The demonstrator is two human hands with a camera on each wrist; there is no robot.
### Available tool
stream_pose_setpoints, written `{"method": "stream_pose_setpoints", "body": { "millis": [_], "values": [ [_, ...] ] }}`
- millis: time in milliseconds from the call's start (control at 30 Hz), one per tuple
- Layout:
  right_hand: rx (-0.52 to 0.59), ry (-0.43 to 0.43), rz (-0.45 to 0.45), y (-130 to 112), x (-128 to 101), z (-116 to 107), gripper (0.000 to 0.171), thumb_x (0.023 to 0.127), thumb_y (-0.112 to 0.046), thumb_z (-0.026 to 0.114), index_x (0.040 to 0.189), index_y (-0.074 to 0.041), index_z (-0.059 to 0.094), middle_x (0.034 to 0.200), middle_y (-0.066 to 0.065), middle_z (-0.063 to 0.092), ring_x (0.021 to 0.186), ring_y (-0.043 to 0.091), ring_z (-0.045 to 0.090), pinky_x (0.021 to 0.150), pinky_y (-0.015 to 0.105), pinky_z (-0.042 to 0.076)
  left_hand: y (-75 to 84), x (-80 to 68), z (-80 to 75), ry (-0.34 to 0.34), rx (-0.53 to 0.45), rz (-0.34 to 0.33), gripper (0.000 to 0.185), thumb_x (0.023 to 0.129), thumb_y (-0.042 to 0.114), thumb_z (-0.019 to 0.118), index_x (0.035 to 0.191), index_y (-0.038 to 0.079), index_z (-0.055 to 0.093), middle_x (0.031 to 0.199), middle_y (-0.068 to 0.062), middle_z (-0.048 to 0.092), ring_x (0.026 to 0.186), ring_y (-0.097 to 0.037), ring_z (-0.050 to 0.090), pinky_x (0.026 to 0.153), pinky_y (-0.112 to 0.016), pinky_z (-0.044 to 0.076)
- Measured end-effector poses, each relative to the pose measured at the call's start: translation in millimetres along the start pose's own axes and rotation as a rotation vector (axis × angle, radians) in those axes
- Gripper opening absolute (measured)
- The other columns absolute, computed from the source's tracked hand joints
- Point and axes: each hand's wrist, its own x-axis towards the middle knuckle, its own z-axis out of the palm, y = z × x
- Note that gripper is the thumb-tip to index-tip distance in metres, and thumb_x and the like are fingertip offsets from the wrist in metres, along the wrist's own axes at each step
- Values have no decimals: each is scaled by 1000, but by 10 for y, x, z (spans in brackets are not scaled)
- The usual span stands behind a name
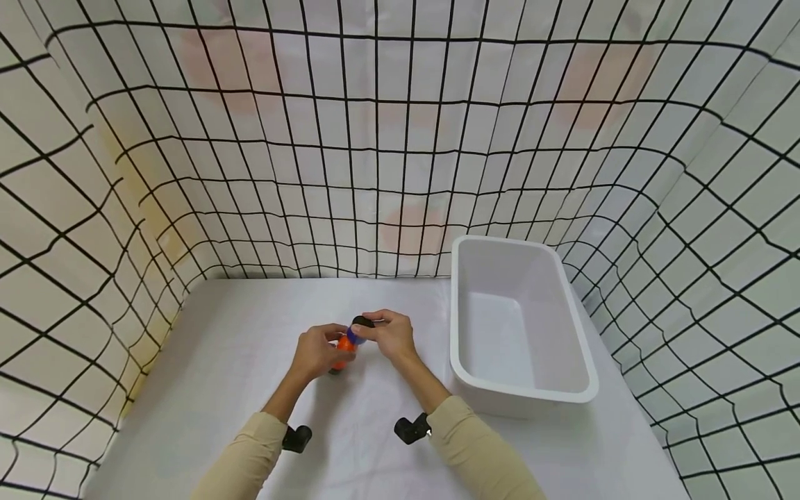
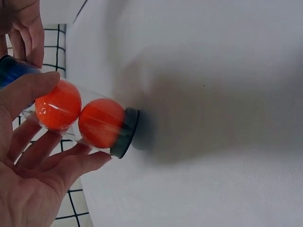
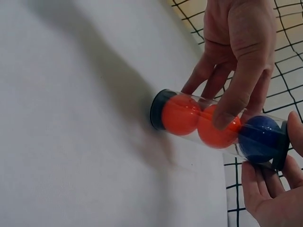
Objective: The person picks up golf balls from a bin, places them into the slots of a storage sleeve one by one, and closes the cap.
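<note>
A clear tube [image 1: 344,346] lies tilted between both hands over the middle of the white table [image 1: 219,361]. In it are two orange balls [image 3: 180,115] [image 3: 215,130] and one blue ball [image 3: 258,139]. My left hand [image 1: 317,351] grips the tube around the middle, thumb on one side [image 2: 33,90] and fingers [image 2: 61,165] on the other. My right hand [image 1: 392,335] pinches the black lid [image 3: 282,146] at the blue-ball end. The black base cap [image 2: 127,133] points down at the table; whether it touches cannot be told.
An empty white plastic bin [image 1: 500,403] stands at the right of the table, close beside my right forearm. Curtains with a black grid [image 1: 375,139] close in the table at the back and both sides. Small black cameras sit on both wrists.
</note>
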Motion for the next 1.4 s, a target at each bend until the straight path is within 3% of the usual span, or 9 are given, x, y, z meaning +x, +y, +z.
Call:
{"method": "stream_pose_setpoints", "body": {
  "millis": [267, 567, 900, 1000, 1133, 1267, 1400],
  "values": [
    [-6, 25, -8, 8, -5, 42, 35, 73, -17, 92, 103, -3, 80, 107, 14, 77, 96, 20, 71, 80, 27, 57, -5, -28, -27, 2, -53, -16, 49, 74, 14, 88, 120, 5, 73, 121, -21, 72, 102, -37, 74, 83, -43, 62],
    [-17, 37, 19, 22, 2, 50, 34, 71, -21, 93, 99, -6, 81, 104, 6, 79, 113, 25, 68, 103, 47, 47, -10, -47, -18, 8, -61, -9, 47, 75, 13, 88, 119, 4, 74, 119, -23, 72, 101, -37, 74, 82, -43, 62],
    [-84, 18, -7, 0, -34, 65, 35, 76, -24, 90, 106, -9, 80, 107, 10, 78, 108, 24, 71, 93, 38, 56, -46, -36, -29, 2, -49, -2, 47, 77, 14, 87, 120, 4, 73, 120, -22, 72, 101, -37, 74, 84, -44, 61],
    [-149, 10, -8, -41, -70, 51, 35, 78, -27, 89, 107, -11, 80, 105, 10, 78, 101, 22, 72, 85, 34, 58, -39, -35, -38, -5, -41, -5, 47, 76, 13, 87, 120, 4, 73, 120, -22, 72, 101, -37, 74, 82, -43, 62],
    [-313, -10, -39, -152, -122, 8, 39, 81, -32, 86, 114, -12, 77, 103, 11, 77, 93, 22, 71, 72, 32, 55, -22, -31, -41, -7, -26, 1, 47, 77, 14, 87, 120, 4, 73, 119, -21, 73, 102, -37, 73, 84, -43, 61],
    [-468, -53, -77, -309, -181, -97, 46, 88, -31, 79, 126, -6, 70, 105, 15, 75, 91, 27, 71, 71, 37, 58, -21, -30, -44, -3, -42, -5, 48, 77, 14, 87, 121, 4, 73, 119, -21, 73, 102, -37, 73, 84, -44, 61],
    [-531, -67, -129, -547, -233, -264, 43, 92, -24, 73, 128, -2, 65, 104, 15, 75, 89, 27, 72, 73, 37, 58, -38, -42, -84, 5, -71, -5, 47, 77, 12, 86, 120, 4, 72, 119, -23, 72, 99, -36, 75, 82, -44, 62]
  ]
}}
